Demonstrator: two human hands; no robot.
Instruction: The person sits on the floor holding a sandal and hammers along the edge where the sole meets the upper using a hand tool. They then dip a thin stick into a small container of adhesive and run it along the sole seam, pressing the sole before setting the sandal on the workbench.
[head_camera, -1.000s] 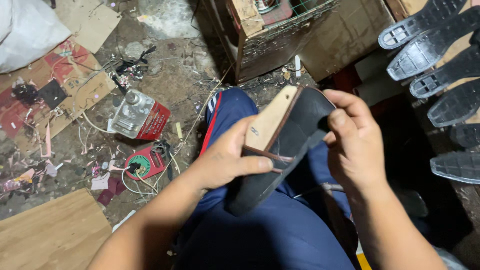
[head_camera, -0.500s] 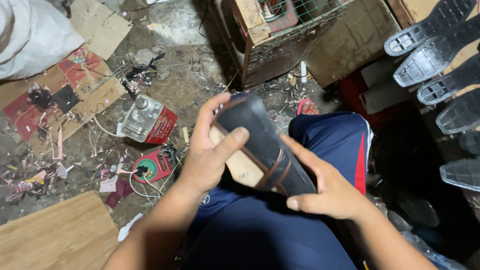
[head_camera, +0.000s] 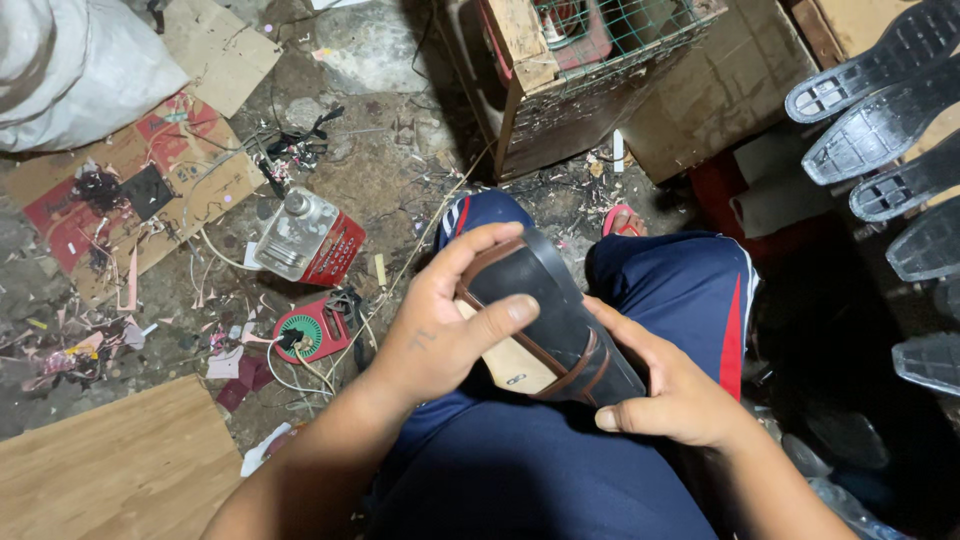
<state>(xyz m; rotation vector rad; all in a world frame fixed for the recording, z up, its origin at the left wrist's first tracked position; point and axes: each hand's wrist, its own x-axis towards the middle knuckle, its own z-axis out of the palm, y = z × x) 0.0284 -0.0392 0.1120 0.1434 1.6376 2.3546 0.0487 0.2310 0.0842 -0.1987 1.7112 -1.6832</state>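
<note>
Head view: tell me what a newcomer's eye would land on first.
At centre, the left hand and right hand grip a black shoe with brown trim over the person's blue-trousered lap. At the right edge, a row of black soles stands out. On the littered floor to the left lies a clear bottle on a red box.

Person's own body only: 2 bare forearms, no sleeves, no watch, no gloves. Left hand (head_camera: 440, 335) has a small dark mark on its back, prob. a tattoo; right hand (head_camera: 675, 395) w/ short nails, no rings. Legs in dark navy track pants (head_camera: 560, 470), red side panel w/ thin white edge on 1 leg.
</note>
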